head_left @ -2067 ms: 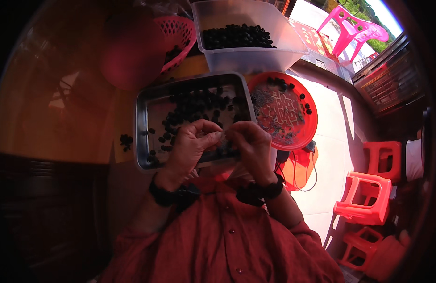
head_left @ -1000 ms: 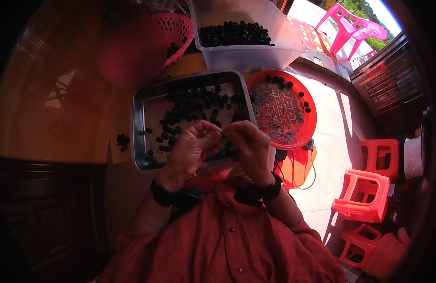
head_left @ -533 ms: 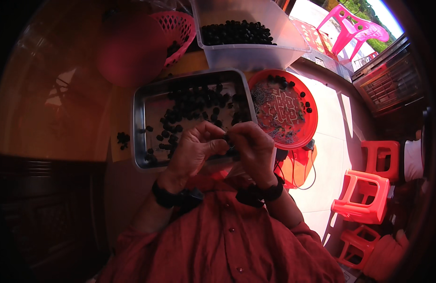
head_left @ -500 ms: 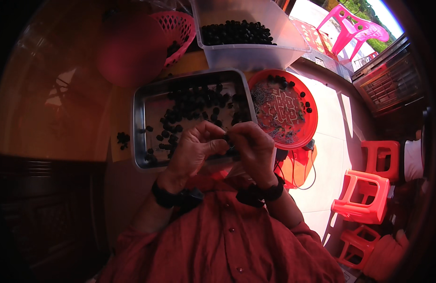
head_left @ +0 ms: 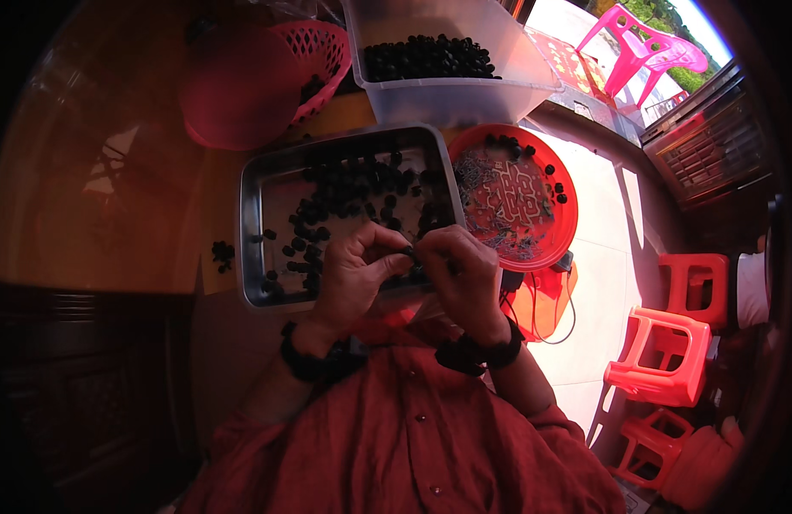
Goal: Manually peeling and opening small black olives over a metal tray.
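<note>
A person's left hand and right hand meet above the near edge of a metal tray, fingertips pinching a small dark piece between them; the right thumb is mostly hidden. Dark, rounded pieces lie loose across the tray, heaped toward its far side.

The hold looks slight, and a slip or an uneven tug could drop the piece into the tray or the lap below. Too hard a squeeze could crush it, if it is as soft as it appears.

At the tray's right, a red dish carries thin scraps and a few dark pieces along its rim. The two kinds lie close together there, so a careless sweep could mix them. With the dish just beyond the right hand, a stray knock might tip it toward the black cord below.

On the bench, a dark cluster sits outside the tray's left wall, easily overlooked. A clear tub, holding more dark pieces, stands beyond.
</note>
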Action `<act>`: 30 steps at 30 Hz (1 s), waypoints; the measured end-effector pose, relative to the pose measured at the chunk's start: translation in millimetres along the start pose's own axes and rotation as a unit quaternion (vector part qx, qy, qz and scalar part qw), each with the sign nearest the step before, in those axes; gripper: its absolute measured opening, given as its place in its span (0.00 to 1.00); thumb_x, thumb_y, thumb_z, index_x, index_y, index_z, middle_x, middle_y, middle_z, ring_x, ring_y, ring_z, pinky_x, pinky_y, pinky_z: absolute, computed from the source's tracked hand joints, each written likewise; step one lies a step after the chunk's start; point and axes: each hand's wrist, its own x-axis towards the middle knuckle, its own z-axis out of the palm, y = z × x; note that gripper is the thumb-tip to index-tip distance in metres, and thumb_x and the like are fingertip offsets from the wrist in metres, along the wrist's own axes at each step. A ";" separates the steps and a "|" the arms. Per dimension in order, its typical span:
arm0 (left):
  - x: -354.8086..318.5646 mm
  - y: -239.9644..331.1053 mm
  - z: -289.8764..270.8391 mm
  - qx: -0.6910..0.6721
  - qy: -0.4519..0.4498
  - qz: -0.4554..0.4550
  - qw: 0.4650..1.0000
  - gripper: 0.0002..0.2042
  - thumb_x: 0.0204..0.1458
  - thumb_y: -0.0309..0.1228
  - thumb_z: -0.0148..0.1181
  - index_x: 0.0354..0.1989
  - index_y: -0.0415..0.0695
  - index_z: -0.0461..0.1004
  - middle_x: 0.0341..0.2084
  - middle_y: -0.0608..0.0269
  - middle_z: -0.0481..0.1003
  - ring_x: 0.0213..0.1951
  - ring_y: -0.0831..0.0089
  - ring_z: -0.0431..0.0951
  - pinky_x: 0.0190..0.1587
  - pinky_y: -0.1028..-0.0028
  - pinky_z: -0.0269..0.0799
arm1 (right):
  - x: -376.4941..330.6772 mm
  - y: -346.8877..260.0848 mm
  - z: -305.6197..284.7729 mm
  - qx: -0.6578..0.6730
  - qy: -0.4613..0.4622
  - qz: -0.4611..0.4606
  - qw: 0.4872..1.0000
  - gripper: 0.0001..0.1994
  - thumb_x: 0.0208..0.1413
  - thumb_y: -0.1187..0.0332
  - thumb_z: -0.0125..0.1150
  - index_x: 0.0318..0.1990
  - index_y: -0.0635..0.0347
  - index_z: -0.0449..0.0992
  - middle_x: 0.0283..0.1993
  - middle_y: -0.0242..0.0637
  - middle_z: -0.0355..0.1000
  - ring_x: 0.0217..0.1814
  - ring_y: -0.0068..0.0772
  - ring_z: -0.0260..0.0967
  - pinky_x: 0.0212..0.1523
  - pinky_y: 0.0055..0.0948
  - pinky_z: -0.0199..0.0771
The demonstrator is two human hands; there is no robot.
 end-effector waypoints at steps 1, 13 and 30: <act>-0.7 0.0 0.5 0.001 0.001 -0.001 1.000 0.07 0.47 0.16 0.59 0.35 0.39 0.72 0.34 0.64 0.74 0.36 0.81 0.75 0.41 0.80 0.73 | -0.1 -0.8 -0.5 -0.011 -0.006 -0.006 1.000 0.05 0.47 0.80 0.56 0.32 0.63 0.73 0.30 0.38 0.71 0.28 0.33 0.71 0.27 0.26 0.69; -1.9 1.0 11.9 -0.070 0.051 0.008 0.996 0.06 0.46 0.19 0.61 0.33 0.39 0.73 0.35 0.65 0.73 0.36 0.81 0.74 0.38 0.81 0.71 | -5.7 1.9 -3.7 0.241 -0.032 0.195 0.950 0.08 0.57 0.71 0.54 0.41 0.64 0.73 0.30 0.30 0.71 0.31 0.20 0.69 0.32 0.19 0.69; -13.4 6.1 -50.2 0.506 0.213 0.065 0.833 0.13 0.40 0.24 0.66 0.35 0.41 0.72 0.33 0.59 0.70 0.32 0.65 0.72 0.35 0.69 0.68 | 1.5 8.1 1.4 0.495 -0.050 0.331 0.802 0.06 0.55 0.74 0.57 0.40 0.60 0.71 0.35 0.33 0.73 0.33 0.20 0.70 0.33 0.18 0.70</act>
